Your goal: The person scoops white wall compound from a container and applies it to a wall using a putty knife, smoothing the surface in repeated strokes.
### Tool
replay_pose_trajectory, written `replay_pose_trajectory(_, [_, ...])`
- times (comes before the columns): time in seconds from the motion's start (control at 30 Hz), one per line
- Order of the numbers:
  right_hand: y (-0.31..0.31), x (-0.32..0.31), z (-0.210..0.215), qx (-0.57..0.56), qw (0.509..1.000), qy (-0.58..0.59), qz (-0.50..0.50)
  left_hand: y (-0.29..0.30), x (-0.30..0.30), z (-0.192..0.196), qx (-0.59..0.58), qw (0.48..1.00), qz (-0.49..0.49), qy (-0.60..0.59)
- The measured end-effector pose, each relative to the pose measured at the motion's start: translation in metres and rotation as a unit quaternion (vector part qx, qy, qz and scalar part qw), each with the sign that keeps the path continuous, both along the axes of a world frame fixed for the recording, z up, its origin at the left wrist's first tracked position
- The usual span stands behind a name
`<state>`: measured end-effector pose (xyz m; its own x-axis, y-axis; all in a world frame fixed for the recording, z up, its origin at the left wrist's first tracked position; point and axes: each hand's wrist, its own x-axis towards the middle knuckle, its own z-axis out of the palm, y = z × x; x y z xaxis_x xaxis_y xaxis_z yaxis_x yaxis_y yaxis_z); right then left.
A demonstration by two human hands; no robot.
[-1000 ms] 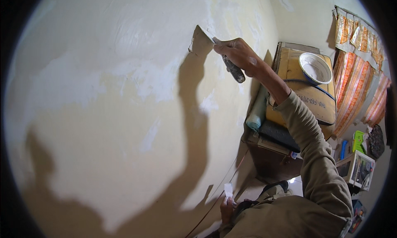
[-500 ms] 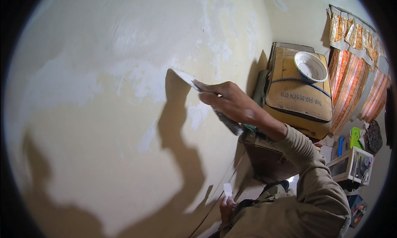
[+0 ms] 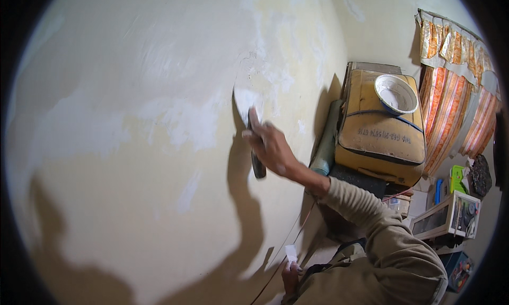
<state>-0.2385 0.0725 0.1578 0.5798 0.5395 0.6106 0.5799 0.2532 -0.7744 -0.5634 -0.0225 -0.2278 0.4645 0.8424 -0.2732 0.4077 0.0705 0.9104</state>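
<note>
My right hand (image 3: 273, 148) is closed around the dark handle of a putty knife (image 3: 244, 101). The blade is whitened and lies against the cream wall (image 3: 132, 199), the index finger reaching onto it. White filler patches (image 3: 175, 122) spread to the left of the blade, and thin lines of wet filler show just above it. Low in the picture, my left hand (image 3: 291, 277) grips a small white flat piece (image 3: 290, 252) that points upward; its exact kind cannot be made out.
A round tub (image 3: 396, 94) with white filler inside rests on a yellow-brown case (image 3: 382, 130) at right. Beside the case stands a greenish roll (image 3: 326, 140). Farther right are striped orange curtains (image 3: 445, 114), a white-framed cabinet (image 3: 450, 215) and a box of small items (image 3: 457, 270).
My right hand has moved the putty knife a little to the right, turning it more upright, with the blade now on the wall. The left hand has dropped slightly.
</note>
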Motion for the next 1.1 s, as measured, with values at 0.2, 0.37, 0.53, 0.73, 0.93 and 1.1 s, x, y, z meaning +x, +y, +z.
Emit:
replay_pose_trajectory(0.2, [-0.04, 0.052, 0.018, 0.02, 0.988, 0.146, 0.049, 0.007, 0.002, 0.002, 0.021, 1.0, -0.007, 0.011])
replay_pose_trajectory(0.37, [-0.037, 0.136, 0.07, 0.049, 0.973, 0.202, 0.102, -0.001, -0.001, 0.014, -0.018, 1.0, 0.011, 0.001])
replay_pose_trajectory(0.53, [-0.036, 0.13, 0.081, -0.012, 0.977, 0.172, 0.127, 0.005, -0.023, -0.038, 0.019, 0.999, 0.003, 0.046])
replay_pose_trajectory(0.73, [-0.03, 0.071, 0.058, -0.006, 0.991, 0.077, 0.107, 0.017, -0.019, -0.033, 0.072, 0.997, -0.022, 0.005])
replay_pose_trajectory(0.93, [-0.039, 0.012, 0.02, -0.011, 0.994, -0.03, 0.106, 0.026, -0.024, -0.03, 0.041, 0.999, -0.019, -0.001])
replay_pose_trajectory(1.1, [-0.042, 0.062, 0.001, 0.001, 0.991, -0.131, -0.035, 0.02, -0.023, -0.022, -0.011, 1.0, 0.0, 0.024])
